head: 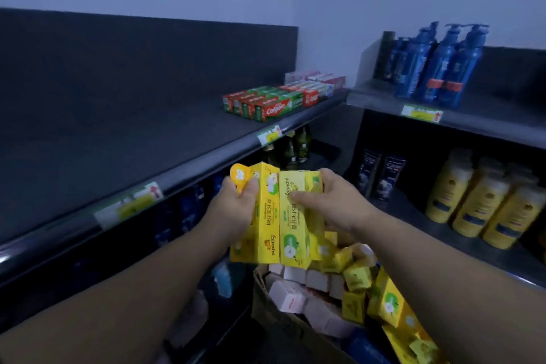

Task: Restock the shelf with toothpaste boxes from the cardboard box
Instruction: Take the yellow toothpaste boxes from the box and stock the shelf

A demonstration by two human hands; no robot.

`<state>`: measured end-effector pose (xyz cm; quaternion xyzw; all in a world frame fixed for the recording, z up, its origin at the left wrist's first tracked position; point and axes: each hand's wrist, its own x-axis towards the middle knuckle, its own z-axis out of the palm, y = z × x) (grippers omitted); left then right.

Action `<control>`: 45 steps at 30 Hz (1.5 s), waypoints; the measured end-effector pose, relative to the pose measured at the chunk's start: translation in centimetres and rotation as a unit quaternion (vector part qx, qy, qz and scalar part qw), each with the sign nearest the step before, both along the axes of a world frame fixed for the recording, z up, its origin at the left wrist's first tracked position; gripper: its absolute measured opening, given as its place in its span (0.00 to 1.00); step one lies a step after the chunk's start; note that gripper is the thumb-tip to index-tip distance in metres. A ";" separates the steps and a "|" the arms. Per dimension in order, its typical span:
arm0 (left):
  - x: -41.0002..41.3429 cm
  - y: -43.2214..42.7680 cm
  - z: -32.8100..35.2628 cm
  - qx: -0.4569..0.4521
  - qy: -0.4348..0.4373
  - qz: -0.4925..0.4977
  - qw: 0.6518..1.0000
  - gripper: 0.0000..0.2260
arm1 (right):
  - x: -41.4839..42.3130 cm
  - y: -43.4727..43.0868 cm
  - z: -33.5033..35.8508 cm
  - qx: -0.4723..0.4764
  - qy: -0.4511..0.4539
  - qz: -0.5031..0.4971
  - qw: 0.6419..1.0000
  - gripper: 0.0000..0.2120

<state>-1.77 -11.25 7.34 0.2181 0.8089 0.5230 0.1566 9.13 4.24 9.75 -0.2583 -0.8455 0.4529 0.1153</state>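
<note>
On my feed I hold two yellow boxes [280, 216] side by side, long edges touching, in front of me and just below the front lip of the shelf [118, 142]. Their long axes run up and down in the picture. The upper ends point toward the shelf edge and the lower ends hang over the carton [267, 301]. The printed faces are turned to me, with the lettering running sideways along the length. A round yellow tab sticks out at the top left corner.

My left hand [236, 210] grips the left box from its outer side, fingers curled round the edge near the top by the tab. My right hand [328, 204] grips the right box from the other side. Its thumb lies across the front face and its fingers wrap the far edge near the top. Both forearms reach in from the bottom corners and converge on the pair.

The carton below holds pink boxes [291, 298] standing end-up and more yellow ones lying jumbled. Colgate boxes [266, 105] lie flat at the shelf's right end. Blue bottles [437, 68] and yellow bottles [478, 204] stand on the next unit to the right.
</note>
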 end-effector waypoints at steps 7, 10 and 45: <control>2.8 -9.6 0.0 -0.042 -0.012 0.107 0.993 0.40 | -2.9 -7.3 0.0 0.038 -0.040 0.131 0.990 0.29; 4.2 -14.0 0.5 -0.058 0.027 0.145 0.987 0.33 | -4.0 -11.0 -0.1 0.022 -0.066 0.189 0.980 0.28; 21.5 -76.0 8.1 -0.363 0.282 0.439 0.772 0.28 | -2.8 -72.2 9.1 0.177 0.140 0.539 0.812 0.23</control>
